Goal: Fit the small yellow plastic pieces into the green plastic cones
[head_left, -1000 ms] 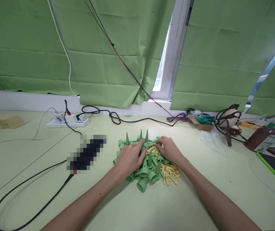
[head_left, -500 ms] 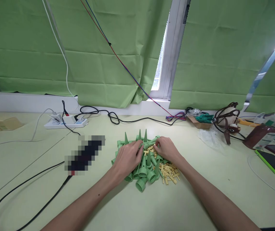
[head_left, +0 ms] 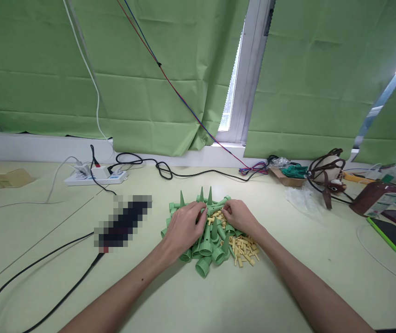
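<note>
A heap of green plastic cone-and-tube pieces (head_left: pixel 205 247) lies on the table in front of me, several cones pointing up and several round sockets facing me. My left hand (head_left: pixel 187 225) reaches over its left side, thumb and fingers closed at the left end of a green tube-shaped piece (head_left: pixel 215 209). On the other side, my right hand (head_left: pixel 238 215) has its fingers curled together close to that piece's right end; whatever is in them is hidden. Small yellow plastic pegs (head_left: pixel 244 249) are scattered at the heap's right front, with more between my hands.
A pixelated dark object (head_left: pixel 125 224) with a black cable lies to the left. Behind it is a white power strip (head_left: pixel 95 178). At right are a cardboard box (head_left: pixel 290 179), crumpled clear plastic (head_left: pixel 304 199), a dark red bottle (head_left: pixel 374 196) and a green-edged phone (head_left: pixel 395 240).
My right hand's fingers have shifted very slightly around the same spot. My left hand stays over the heap, and the pieces lie as before. The whole view has drifted a little.
</note>
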The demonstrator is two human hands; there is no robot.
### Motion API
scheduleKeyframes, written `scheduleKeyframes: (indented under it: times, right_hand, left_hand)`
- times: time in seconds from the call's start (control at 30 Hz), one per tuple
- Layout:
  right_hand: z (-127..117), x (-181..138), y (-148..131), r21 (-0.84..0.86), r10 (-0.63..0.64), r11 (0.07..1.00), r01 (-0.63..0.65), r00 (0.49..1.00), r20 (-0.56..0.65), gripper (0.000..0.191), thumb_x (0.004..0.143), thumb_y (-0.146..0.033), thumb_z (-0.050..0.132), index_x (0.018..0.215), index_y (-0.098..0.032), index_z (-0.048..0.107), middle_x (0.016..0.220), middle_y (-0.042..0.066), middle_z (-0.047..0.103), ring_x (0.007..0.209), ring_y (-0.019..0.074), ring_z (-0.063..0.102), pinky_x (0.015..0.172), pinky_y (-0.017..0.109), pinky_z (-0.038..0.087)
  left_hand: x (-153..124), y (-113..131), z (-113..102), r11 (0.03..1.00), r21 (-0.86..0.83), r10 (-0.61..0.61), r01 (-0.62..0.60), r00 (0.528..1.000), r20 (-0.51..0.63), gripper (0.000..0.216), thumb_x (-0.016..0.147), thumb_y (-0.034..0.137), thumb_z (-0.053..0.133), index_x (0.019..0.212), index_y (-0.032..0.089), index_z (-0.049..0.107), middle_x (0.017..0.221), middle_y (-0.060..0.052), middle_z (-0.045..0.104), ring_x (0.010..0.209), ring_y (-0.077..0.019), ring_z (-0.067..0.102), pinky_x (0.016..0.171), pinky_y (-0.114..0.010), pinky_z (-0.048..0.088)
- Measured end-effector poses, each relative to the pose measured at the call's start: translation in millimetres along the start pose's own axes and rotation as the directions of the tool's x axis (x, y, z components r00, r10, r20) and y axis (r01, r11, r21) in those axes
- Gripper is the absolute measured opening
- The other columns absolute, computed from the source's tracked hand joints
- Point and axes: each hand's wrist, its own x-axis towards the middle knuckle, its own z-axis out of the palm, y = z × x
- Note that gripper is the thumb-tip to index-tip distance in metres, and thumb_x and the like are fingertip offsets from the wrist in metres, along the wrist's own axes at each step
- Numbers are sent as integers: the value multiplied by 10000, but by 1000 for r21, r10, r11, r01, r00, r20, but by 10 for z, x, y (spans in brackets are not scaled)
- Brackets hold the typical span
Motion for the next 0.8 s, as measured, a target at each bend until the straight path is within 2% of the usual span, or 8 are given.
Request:
scheduleKeyframes:
  times: [0.2,0.37,0.47,0.63,0.8]
  right_hand:
    - [16,-1,12,36,-4,999,5,1000,-21,215,867,-144,537,671,-177,619,672,39,661,643,175,595,586,256,352]
    - [10,-16,18,62,-6,998,10,998,-57,176,904,-167,520,774,-168,638,748,39,671,688,165,597,629,254,381]
    - [-23,-38,-10,54,-20,998,27,993,-119,171,940,-200,491,840,-166,626,808,51,664,744,181,590,670,275,393]
    - [-92,-91,-115,80,-143,983,168,958,-250,164,972,-220,466,874,-182,591,832,45,633,749,178,567,679,286,407]
    - [-153,-147,-214,100,-295,938,333,914,-278,160,991,-220,443,927,-194,587,870,49,610,779,177,561,679,286,420]
  left_hand:
    - [-3,9,-5,1000,-15,12,-12,1000,-20,214,959,238,439,966,175,643,869,-49,691,716,-179,631,625,-277,429]
    - [-1,-11,5,999,-34,23,-24,999,-33,222,961,226,434,981,169,648,900,-57,694,749,-184,641,646,-279,457]
    - [8,-39,13,998,-58,34,-36,999,-25,237,973,220,417,1000,163,646,943,-64,689,794,-190,647,688,-286,482]
    - [20,-81,20,993,-84,82,-84,996,-27,282,989,211,394,1127,181,639,990,-70,678,803,-182,648,694,-288,494]
    - [19,-84,22,987,-94,132,-133,991,-17,348,985,207,408,1289,224,577,1016,-65,686,798,-181,655,667,-280,498]
